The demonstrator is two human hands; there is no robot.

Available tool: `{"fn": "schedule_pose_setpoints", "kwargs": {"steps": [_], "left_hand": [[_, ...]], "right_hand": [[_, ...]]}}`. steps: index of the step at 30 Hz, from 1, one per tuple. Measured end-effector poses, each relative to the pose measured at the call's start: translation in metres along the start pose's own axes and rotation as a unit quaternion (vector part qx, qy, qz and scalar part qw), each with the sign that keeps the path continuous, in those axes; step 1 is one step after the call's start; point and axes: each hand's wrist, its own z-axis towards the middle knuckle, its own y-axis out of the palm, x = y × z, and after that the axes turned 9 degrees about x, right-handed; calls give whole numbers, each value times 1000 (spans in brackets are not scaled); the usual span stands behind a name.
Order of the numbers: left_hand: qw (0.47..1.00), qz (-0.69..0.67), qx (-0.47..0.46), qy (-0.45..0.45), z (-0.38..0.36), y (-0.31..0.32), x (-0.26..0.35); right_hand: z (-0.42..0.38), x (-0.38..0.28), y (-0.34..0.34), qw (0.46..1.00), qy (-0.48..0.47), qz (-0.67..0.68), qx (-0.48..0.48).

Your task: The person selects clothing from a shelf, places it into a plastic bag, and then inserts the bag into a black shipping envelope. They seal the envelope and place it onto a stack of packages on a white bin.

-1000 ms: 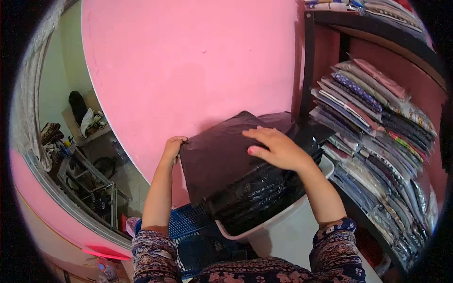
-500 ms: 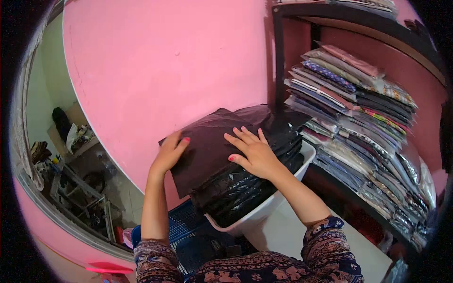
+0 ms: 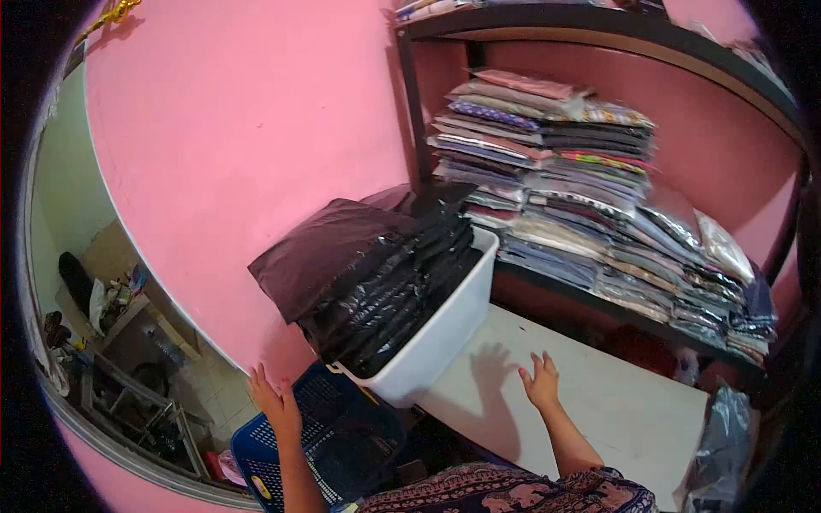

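Through the head camera I am seeing both hands hanging free of the stack. My left hand (image 3: 275,400) is hovering above the rim of the blue basket (image 3: 329,440), fingers spread wide, the grip fully open and holding nothing. My right hand (image 3: 540,382) is lying over the white counter (image 3: 616,410), fingers splayed as well, the grip open and empty; I cannot tell whether the palm is actually touching the surface, though its shadow is falling just beside it toward the tub.

The white tub (image 3: 432,342) is sitting on the near left edge of the counter, against the pink wall (image 3: 248,128), tilted in this view. It is brimming with black plastic packets (image 3: 385,286) stacked flat above its rim. A dark purple packet (image 3: 321,248) is lying on top of the pile, overhanging its left side, well apart from both hands.

Behind the tub, a dark shelf (image 3: 599,21) is carrying piles of folded fabrics in clear wrappers (image 3: 564,171), leaning slightly. A clear plastic bag (image 3: 723,445) is hanging at the far right of the counter. My patterned sleeve (image 3: 522,492) is showing at the bottom edge.
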Motion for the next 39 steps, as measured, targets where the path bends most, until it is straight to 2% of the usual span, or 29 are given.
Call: {"fn": "schedule_pose_setpoints", "kwargs": {"steps": [4, 6, 8, 13, 16, 18, 20, 21, 22, 25, 26, 29, 32, 33, 34, 36, 38, 39], "left_hand": [[991, 77, -103, -35, -65, -8, -2], [985, 91, -144, -41, -90, -4, 10], [962, 139, -225, -74, -113, 0, 27], [950, 80, -303, 4, -165, 27, 76], [934, 26, -353, 54, -192, 48, 99], [934, 1, -350, 74, -214, 61, 113], [907, 29, -415, 72, -229, 72, 136], [888, 48, -456, 41, -234, 77, 152], [889, 42, -453, 40, -243, 83, 164], [824, 63, -563, -20, -283, 113, 193], [824, 57, -564, -17, -298, 125, 206], [741, 59, -668, 44, -348, 168, 235], [708, 59, -703, 16, -395, 190, 257], [672, 89, -735, 23, -402, 188, 265], [670, 88, -737, 26, -406, 183, 272], [702, 154, -694, 52, -415, 174, 285], [693, 155, -702, 50, -419, 182, 281], [683, 162, -710, 47, -420, 183, 278]], "right_hand": [[-57, 42, -32, 996, 71, -41, -41], [-73, 47, -51, 992, 72, -29, -104], [-84, 53, -65, 990, 81, -41, -105], [-104, 73, -122, 990, 78, -29, -112], [-116, 112, -154, 983, 117, -57, -127], [-121, 139, -180, 980, 133, -77, -130], [-125, 167, -208, 976, 144, -95, -132], [-126, 180, -223, 974, 155, -102, -133], [-126, 196, -236, 971, 164, -109, -135], [-131, 253, -269, 972, 178, -123, -95], [-130, 268, -282, 971, 180, -127, -90], [-142, 299, -319, 961, 231, -128, -84], [-152, 337, -336, 955, 258, -124, -76], [-156, 355, -334, 959, 254, -103, -70], [-155, 363, -337, 963, 249, -82, -61], [-146, 368, -347, 967, 237, -69, -57], [-124, 374, -360, 972, 222, -55, -56], [-109, 380, -363, 983, 173, -50, -26]]}}
